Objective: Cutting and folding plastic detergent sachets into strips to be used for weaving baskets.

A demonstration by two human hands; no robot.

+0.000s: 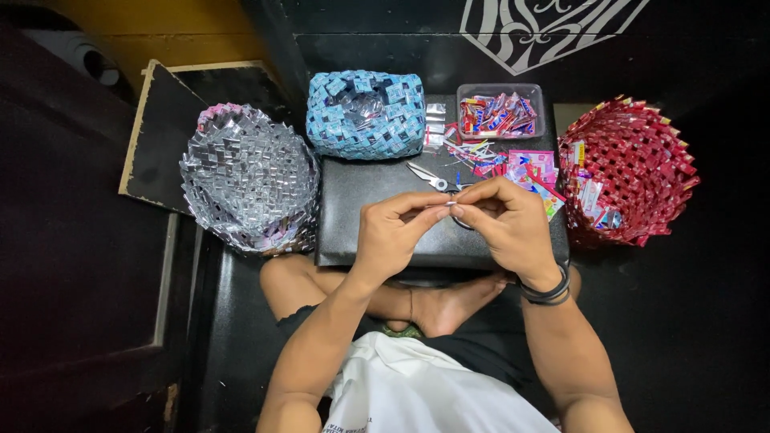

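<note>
We pinch a small silvery strip [446, 204] between left hand [393, 232] and right hand [507, 224], near the scissors [429, 176].

Figure: The person wore a white garment [433, 389] with a patch of dark print near its lower edge, dark shorts [481, 345], and black bands [548, 290] around the right wrist; forearms, both hands and feet were bare.
</note>
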